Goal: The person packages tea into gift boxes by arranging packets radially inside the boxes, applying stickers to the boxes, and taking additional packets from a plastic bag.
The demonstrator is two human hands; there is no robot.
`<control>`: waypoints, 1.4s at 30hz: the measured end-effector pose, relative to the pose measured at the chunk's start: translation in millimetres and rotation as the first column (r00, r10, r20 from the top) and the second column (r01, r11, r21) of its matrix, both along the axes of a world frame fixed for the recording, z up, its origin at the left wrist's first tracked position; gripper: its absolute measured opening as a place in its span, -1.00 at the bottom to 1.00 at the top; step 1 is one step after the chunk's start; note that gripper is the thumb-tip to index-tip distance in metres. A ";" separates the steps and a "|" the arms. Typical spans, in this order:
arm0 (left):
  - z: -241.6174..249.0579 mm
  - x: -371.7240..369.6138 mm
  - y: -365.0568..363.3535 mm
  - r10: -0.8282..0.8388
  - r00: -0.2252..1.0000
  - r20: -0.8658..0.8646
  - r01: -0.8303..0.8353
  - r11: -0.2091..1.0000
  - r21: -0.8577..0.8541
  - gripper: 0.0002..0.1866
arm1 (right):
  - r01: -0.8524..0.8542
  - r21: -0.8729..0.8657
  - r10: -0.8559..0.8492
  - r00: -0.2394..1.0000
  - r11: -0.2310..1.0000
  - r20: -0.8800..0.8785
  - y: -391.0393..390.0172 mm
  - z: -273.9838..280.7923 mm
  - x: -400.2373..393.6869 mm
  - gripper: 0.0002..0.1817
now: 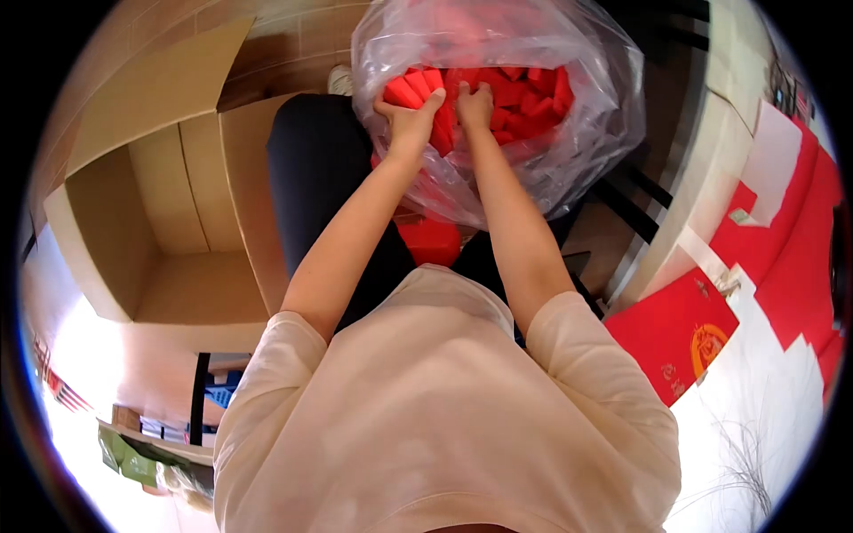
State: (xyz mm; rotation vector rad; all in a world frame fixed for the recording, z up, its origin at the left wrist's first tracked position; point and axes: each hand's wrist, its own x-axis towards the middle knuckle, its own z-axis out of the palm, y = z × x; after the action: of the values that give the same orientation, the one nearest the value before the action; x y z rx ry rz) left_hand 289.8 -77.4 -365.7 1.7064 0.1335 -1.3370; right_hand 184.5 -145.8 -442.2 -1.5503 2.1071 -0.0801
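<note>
A large clear plastic bag stands open between my knees, with many loose red block-like pieces inside. At the left of its mouth, my left hand is closed around several red pieces lined up side by side, thumb on the near side. My right hand reaches into the bag just beside it. Its fingers are bent over the red pieces and seem to pinch one, though the fingertips are partly hidden. What the red pieces are made of cannot be told.
An open cardboard box stands to my left, its flaps folded out. Something red sits below the bag between my legs. On my right are a red printed bag and more red material on a white surface. Dark bars run beside the bag.
</note>
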 end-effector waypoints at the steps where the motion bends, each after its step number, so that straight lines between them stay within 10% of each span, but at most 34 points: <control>1: 1.2 0.0 -1.1 -0.018 1.000 -0.004 0.018 1.000 -0.004 0.12 | 0.029 -0.070 -0.022 0.995 0.997 0.095 0.2 17.3 -9.9 -0.49; 7: 23.6 -26.1 1.6 -0.243 0.945 -0.220 0.193 0.954 -0.228 0.06 | 0.441 -0.025 -0.335 0.717 0.897 0.611 31.3 132.6 -85.1 -0.55; 10: 65.6 -52.4 12.3 -0.391 0.866 -0.311 0.241 0.872 -0.426 0.09 | 0.456 0.491 -0.652 0.325 0.742 0.685 67.0 186.0 -90.8 -0.58; 15: 120.4 -74.3 53.6 -0.565 0.824 -0.038 0.420 0.655 -0.628 0.08 | 0.473 -0.065 -0.284 0.626 0.879 0.726 128.6 228.1 -82.1 -0.53; 17: 139.8 -73.6 72.0 -0.574 0.818 0.011 0.426 0.593 -0.683 0.07 | 0.232 -0.389 -0.065 0.916 0.891 0.396 150.7 259.4 -80.8 -0.47; 23: 258.0 -62.0 134.6 -0.179 0.691 0.701 0.722 0.230 -0.653 0.07 | 0.120 -0.654 0.260 0.853 0.747 0.453 223.8 385.9 -95.7 -0.47; 26: 295.8 -87.9 168.0 -0.029 0.835 0.550 0.551 0.045 -0.833 0.08 | 0.195 -0.674 0.429 0.640 0.712 0.638 272.2 444.1 -117.9 -0.35; 28: 315.1 -110.9 174.0 -0.007 0.819 0.574 0.573 -0.050 -0.818 0.04 | 0.178 -0.803 0.483 0.718 0.568 0.501 291.5 460.4 -130.2 -0.01; 30: 326.3 -143.9 177.7 0.048 0.806 0.591 0.589 -0.176 -0.789 -0.09 | 0.121 -0.888 0.423 0.845 0.444 0.327 311.5 477.7 -141.0 0.38; 33: 360.0 -187.0 186.8 -0.084 0.627 0.775 0.710 -0.349 -0.612 -0.33 | 0.161 -0.887 0.022 0.982 0.432 0.189 331.1 490.2 -166.8 0.28; 37: 383.6 -248.2 198.2 -0.192 0.496 0.847 0.684 -0.514 -0.518 0.06 | 0.349 -0.901 -0.223 0.929 0.258 0.296 339.8 493.0 -224.5 0.04; 39: 387.3 -264.3 195.1 0.022 0.449 0.893 0.696 -0.636 -0.334 0.21 | 0.475 -0.862 -0.294 0.861 0.177 0.414 343.6 491.4 -260.3 -0.08; 42: 370.7 -281.8 179.4 -0.014 0.258 0.966 0.739 -0.641 -0.207 0.08 | 0.522 -0.845 -0.631 0.696 0.117 0.343 345.0 495.8 -304.2 -0.15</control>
State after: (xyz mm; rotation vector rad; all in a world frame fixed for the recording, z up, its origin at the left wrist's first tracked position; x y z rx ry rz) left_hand 8.0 102.0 5.0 0.1795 -2.2463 -0.7868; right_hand -119.7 199.1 53.6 -0.9426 2.8135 -1.8109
